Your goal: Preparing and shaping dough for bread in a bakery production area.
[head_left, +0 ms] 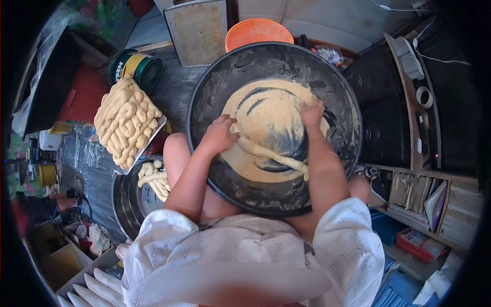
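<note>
A wide black basin (276, 51) rests at my lap, with a layer of pale tan crumbs (271, 110) spread over its bottom. A long rope of dough (271, 154) lies slanting across the crumbs. My left hand (221, 135) is at its upper left end, thumb and fingers bent around the dough. The rope's lower right end bends near my right forearm. My right hand (312, 113) reaches to the right part of the crumbs, fingers down in them; they are blurred, and whether they hold anything is unclear.
To the left, a tray (148, 144) bears a heap of twisted dough pieces (127, 120). Below it, a second dark basin (120, 204) holds more dough ropes (153, 179). A green bucket (148, 71) and an orange lid (258, 33) stand behind; shelves with books (417, 197) are right.
</note>
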`<control>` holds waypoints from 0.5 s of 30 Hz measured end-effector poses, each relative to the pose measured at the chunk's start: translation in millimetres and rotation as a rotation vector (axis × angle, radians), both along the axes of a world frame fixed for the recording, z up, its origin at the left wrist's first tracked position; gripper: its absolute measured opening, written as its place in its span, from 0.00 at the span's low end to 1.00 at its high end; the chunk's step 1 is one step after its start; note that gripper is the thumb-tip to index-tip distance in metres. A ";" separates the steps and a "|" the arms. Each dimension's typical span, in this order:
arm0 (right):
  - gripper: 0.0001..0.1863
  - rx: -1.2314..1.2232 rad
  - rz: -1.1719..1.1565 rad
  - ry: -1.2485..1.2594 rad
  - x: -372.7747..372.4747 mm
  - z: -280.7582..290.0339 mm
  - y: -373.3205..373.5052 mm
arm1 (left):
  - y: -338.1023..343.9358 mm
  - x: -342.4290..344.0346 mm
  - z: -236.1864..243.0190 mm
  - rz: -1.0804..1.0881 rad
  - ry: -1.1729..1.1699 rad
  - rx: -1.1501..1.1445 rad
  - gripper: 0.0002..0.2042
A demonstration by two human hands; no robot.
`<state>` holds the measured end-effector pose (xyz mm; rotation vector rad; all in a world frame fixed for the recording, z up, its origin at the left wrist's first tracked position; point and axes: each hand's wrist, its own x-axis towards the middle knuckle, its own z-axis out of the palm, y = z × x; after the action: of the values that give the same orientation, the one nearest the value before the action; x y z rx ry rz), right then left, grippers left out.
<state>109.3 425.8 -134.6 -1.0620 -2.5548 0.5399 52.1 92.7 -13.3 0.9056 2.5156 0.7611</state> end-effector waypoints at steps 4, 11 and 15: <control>0.30 0.075 0.133 0.056 -80.5 5.9 -54.6 | 7.2 5.5 15.6 0.009 -0.028 -0.035 0.21; 0.21 -0.280 1.079 0.115 -106.2 7.4 -187.3 | 12.3 -8.5 14.7 0.210 0.085 0.279 0.16; 0.24 -0.956 1.082 0.241 -47.4 13.1 -232.0 | 9.5 -10.1 12.7 0.226 0.118 0.360 0.12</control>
<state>61.9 193.8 -121.5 0.3726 -2.4104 2.0972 42.0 102.2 -0.6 0.8006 2.6636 1.2995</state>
